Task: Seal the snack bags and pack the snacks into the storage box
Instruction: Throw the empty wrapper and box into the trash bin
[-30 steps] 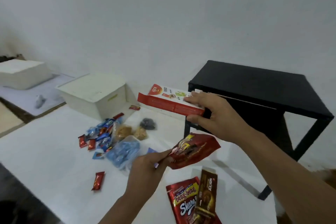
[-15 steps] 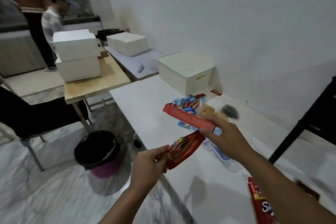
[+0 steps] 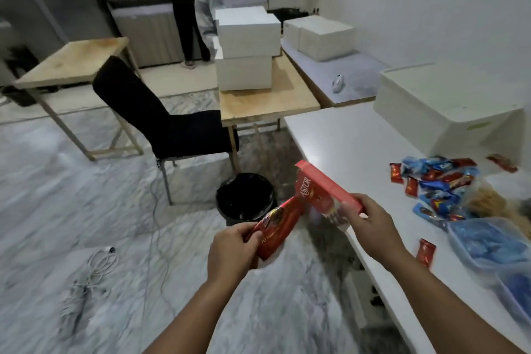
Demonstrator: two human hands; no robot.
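Seen from the head camera, a person stands at the near edge of a white desk (image 3: 339, 135), both hands held out over the marble floor (image 3: 86, 210) rather than over the desktop. The left hand (image 3: 232, 250) has its fingers curled round the lower end of a red snack pouch (image 3: 280, 231), which slants up toward the right. The right hand (image 3: 370, 224) pinches one end of a long red Astor carton (image 3: 324, 189), thumb on top, the carton's torn far end pointing up and left; pouch and carton meet or overlap near the carton's underside, though which one is in front cannot be told. Just beyond the hands, on the floor beside the desk's corner, stands a black waste bin (image 3: 244, 201). On the desk to the right lies a heap of small red and blue wrapped snacks (image 3: 439, 181), with a single red sweet (image 3: 426, 251) lying apart near the desk's edge and clear bags of blue-wrapped pieces (image 3: 488, 241) at the right margin. Behind the heap sits the white storage box (image 3: 448, 112), its lid on. Farther back are a black chair (image 3: 172, 123), wooden tables carrying stacked white boxes (image 3: 247, 51), and two people (image 3: 195, 5) standing at the far wall.
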